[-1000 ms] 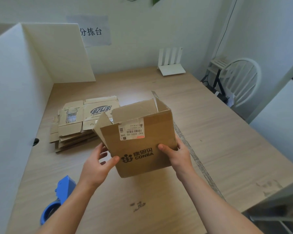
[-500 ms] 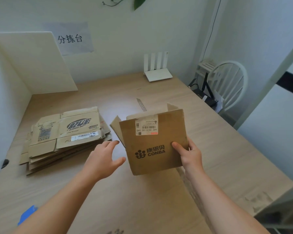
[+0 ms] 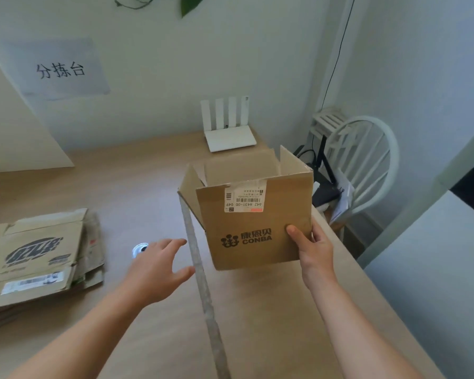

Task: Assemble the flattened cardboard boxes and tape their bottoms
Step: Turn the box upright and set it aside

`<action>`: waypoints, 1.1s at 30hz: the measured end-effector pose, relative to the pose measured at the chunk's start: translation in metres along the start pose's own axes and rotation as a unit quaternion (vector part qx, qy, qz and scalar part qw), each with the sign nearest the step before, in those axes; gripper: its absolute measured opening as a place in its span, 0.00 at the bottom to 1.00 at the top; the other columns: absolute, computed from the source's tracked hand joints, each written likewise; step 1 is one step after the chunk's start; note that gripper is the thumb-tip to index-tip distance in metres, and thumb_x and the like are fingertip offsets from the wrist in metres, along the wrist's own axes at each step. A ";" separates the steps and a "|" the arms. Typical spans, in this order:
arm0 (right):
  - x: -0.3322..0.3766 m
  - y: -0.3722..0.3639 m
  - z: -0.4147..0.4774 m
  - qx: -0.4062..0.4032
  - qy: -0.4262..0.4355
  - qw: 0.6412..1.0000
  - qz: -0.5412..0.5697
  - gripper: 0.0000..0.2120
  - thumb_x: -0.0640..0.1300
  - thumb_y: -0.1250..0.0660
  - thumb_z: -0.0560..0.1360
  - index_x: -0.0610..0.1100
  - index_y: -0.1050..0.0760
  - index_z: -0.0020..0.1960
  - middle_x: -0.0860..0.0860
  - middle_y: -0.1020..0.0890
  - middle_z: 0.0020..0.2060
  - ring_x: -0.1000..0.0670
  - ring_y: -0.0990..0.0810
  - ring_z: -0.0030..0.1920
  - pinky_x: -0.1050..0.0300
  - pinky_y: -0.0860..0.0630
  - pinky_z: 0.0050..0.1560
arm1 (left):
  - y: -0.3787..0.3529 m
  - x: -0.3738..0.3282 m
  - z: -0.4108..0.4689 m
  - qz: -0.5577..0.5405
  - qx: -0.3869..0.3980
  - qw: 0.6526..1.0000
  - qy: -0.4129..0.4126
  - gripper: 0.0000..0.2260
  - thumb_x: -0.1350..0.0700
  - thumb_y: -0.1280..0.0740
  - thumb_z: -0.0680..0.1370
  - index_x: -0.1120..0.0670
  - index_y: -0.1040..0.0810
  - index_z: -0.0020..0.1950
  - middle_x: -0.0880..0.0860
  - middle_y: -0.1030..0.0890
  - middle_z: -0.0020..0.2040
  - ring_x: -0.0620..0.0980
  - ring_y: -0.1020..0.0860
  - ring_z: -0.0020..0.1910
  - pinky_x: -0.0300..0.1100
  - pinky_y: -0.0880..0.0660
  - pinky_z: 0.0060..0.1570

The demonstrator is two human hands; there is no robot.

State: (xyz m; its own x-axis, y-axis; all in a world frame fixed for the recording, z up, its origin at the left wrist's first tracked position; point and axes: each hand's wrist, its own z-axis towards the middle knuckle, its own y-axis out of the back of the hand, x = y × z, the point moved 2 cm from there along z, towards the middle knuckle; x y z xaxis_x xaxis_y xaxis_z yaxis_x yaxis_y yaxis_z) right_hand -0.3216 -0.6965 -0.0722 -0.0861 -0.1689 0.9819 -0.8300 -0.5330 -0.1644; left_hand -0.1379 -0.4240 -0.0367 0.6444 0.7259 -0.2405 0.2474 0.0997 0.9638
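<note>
The right hand (image 3: pixel 314 248) is gripping the cardboard box (image 3: pixel 255 222) at its lower right corner. The thumb is lying on the printed front face and the other fingers are wrapping round the right edge. The box is hanging in the air above the table (image 3: pixel 137 192), opened into shape, with its flaps standing up above the grip. A white shipping label (image 3: pixel 244 196) is sitting on the front face, up and left of the thumb. The left hand (image 3: pixel 156 266) is holding nothing. Its fingers are spread and relaxed, and it is hovering to the left of the box, apart from it. Further left of this hand, a stack of flattened boxes (image 3: pixel 36 258) is lying on the table. A gray strip (image 3: pixel 203 280) is running along the table between the two hands.
</note>
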 end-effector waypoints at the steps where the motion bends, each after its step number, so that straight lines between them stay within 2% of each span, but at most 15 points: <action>1: 0.003 0.005 0.020 -0.004 0.005 1.000 0.000 0.24 0.52 0.21 0.67 0.62 0.21 0.61 0.58 0.16 0.56 0.57 0.17 0.55 0.64 0.21 0.49 | 0.000 -0.012 0.016 0.007 0.003 1.000 -0.002 0.32 0.34 0.36 0.76 0.45 0.36 0.76 0.46 0.29 0.72 0.49 0.32 0.70 0.47 0.31 0.66; 5: 0.008 0.024 0.096 -0.026 0.007 0.999 0.017 0.20 0.45 0.23 0.71 0.64 0.21 0.58 0.62 0.15 0.52 0.61 0.17 0.52 0.72 0.23 0.43 | -0.003 -0.053 0.082 0.058 0.002 0.998 -0.029 0.30 0.35 0.37 0.77 0.45 0.37 0.76 0.47 0.29 0.71 0.50 0.31 0.69 0.47 0.31 0.65; 10: -0.004 0.046 0.173 -0.047 0.006 0.999 0.022 0.21 0.47 0.22 0.71 0.68 0.23 0.56 0.67 0.16 0.50 0.65 0.18 0.49 0.74 0.24 0.40 | -0.018 -0.082 0.153 0.080 0.018 0.996 -0.033 0.30 0.36 0.38 0.77 0.46 0.37 0.76 0.47 0.29 0.72 0.51 0.31 0.70 0.48 0.30 0.65; 12: -0.013 0.053 0.196 -0.040 0.000 0.999 0.024 0.22 0.49 0.22 0.70 0.66 0.23 0.59 0.64 0.16 0.52 0.63 0.18 0.51 0.70 0.22 0.44 | -0.026 -0.086 0.174 0.076 0.024 0.996 -0.028 0.29 0.36 0.38 0.77 0.45 0.36 0.76 0.47 0.29 0.71 0.51 0.31 0.70 0.48 0.30 0.65; 15: -0.032 0.060 0.221 -0.019 -0.022 0.999 0.031 0.25 0.51 0.21 0.68 0.61 0.22 0.63 0.59 0.16 0.56 0.57 0.17 0.56 0.55 0.20 0.55 | -0.039 -0.089 0.196 0.070 0.033 0.997 -0.018 0.29 0.36 0.37 0.77 0.45 0.36 0.75 0.47 0.28 0.71 0.50 0.31 0.69 0.48 0.29 0.64; 17: -0.039 0.062 0.233 0.015 -0.029 0.999 0.020 0.28 0.53 0.21 0.67 0.60 0.23 0.66 0.57 0.17 0.58 0.54 0.18 0.58 0.50 0.20 0.56 | -0.046 -0.090 0.207 0.055 0.042 0.998 -0.008 0.29 0.36 0.37 0.77 0.45 0.36 0.75 0.47 0.28 0.71 0.50 0.31 0.69 0.49 0.29 0.65; 20: -0.045 0.064 0.245 0.063 -0.023 0.997 -0.028 0.28 0.50 0.23 0.70 0.54 0.25 0.69 0.55 0.17 0.58 0.54 0.18 0.59 0.55 0.19 0.54 | -0.055 -0.091 0.217 0.034 0.054 0.998 0.002 0.29 0.36 0.37 0.77 0.46 0.36 0.75 0.47 0.28 0.71 0.50 0.30 0.69 0.49 0.29 0.65; 22: -0.051 0.067 0.250 0.078 -0.027 0.995 -0.064 0.22 0.45 0.27 0.75 0.51 0.25 0.68 0.56 0.16 0.57 0.55 0.19 0.59 0.58 0.19 0.53 | -0.059 -0.092 0.221 0.025 0.057 0.998 0.005 0.29 0.37 0.37 0.77 0.47 0.35 0.75 0.48 0.28 0.70 0.51 0.30 0.69 0.50 0.29 0.65; 24: -0.056 0.070 0.253 0.082 -0.039 0.992 -0.092 0.14 0.40 0.31 0.78 0.49 0.23 0.63 0.56 0.16 0.55 0.54 0.19 0.59 0.54 0.20 0.58 | -0.062 -0.093 0.224 0.022 0.057 0.998 0.003 0.29 0.37 0.37 0.77 0.47 0.35 0.75 0.48 0.28 0.70 0.51 0.30 0.69 0.49 0.29 0.64; 26: -0.059 0.069 0.254 0.091 -0.052 0.989 -0.108 0.12 0.41 0.30 0.78 0.50 0.23 0.60 0.57 0.16 0.54 0.55 0.20 0.61 0.53 0.21 0.58 | -0.064 -0.094 0.226 0.022 0.054 0.998 0.000 0.29 0.37 0.37 0.77 0.47 0.35 0.75 0.48 0.27 0.70 0.51 0.30 0.69 0.49 0.29 0.64; 29: -0.055 0.064 0.253 0.085 -0.044 0.988 -0.122 0.19 0.46 0.25 0.74 0.60 0.27 0.60 0.66 0.18 0.53 0.66 0.22 0.56 0.66 0.23 0.50 | -0.065 -0.094 0.228 0.013 0.053 0.998 -0.002 0.29 0.37 0.36 0.77 0.47 0.35 0.75 0.48 0.27 0.70 0.51 0.30 0.69 0.49 0.28 0.64; 31: -0.055 0.063 0.256 0.063 -0.042 0.991 -0.112 0.19 0.47 0.25 0.74 0.61 0.27 0.60 0.64 0.18 0.55 0.62 0.22 0.59 0.61 0.23 0.55 | -0.065 -0.093 0.229 0.006 0.054 0.999 -0.003 0.28 0.37 0.36 0.77 0.47 0.34 0.75 0.49 0.27 0.70 0.51 0.30 0.69 0.50 0.28 0.64; 33: -0.056 0.062 0.258 0.050 -0.044 0.992 -0.105 0.16 0.47 0.27 0.76 0.57 0.25 0.61 0.59 0.18 0.57 0.54 0.23 0.64 0.49 0.25 0.63 | -0.064 -0.092 0.228 -0.002 0.055 0.998 -0.001 0.28 0.38 0.36 0.77 0.47 0.34 0.75 0.49 0.27 0.70 0.51 0.30 0.68 0.50 0.28 0.64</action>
State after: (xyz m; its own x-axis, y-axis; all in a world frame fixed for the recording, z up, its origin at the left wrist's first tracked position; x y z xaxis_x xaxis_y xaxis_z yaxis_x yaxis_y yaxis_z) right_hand -0.2262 -0.9346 -0.1621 0.1356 -0.1146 0.9841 -0.7658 -0.6423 0.0307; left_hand -0.0478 -0.6527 -0.1026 0.6455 0.7237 -0.2440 0.3279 0.0259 0.9444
